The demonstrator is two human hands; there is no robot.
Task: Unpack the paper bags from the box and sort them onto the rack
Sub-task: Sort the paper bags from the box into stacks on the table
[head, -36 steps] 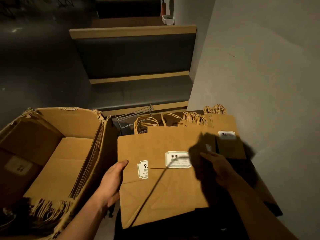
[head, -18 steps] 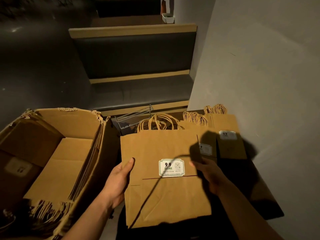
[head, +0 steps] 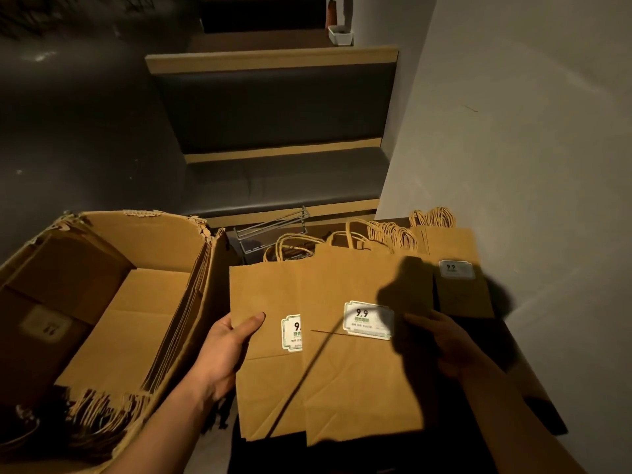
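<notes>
The person is standing over the cardboard box (head: pixel 102 302), which is sitting open with flat paper bags (head: pixel 136 323) stacked inside it, their twine handles spilling at the near end; just right of the box, the left hand (head: pixel 229 347) is gripping the left edge of the under bag (head: pixel 266 354), thumb lying over its face and fingers hidden beneath; the right hand (head: pixel 441 347), further right of the box and deep in shadow, is holding the right edge of the top bag (head: pixel 362 371), though how far its fingers are curling I cannot tell; the top bag is overlapping the under one, each showing a white sticker; beyond them, still right of the box, a wire rack (head: pixel 273 230) is standing, with more bags (head: pixel 458 268) lying against the wall (head: pixel 513 131).
</notes>
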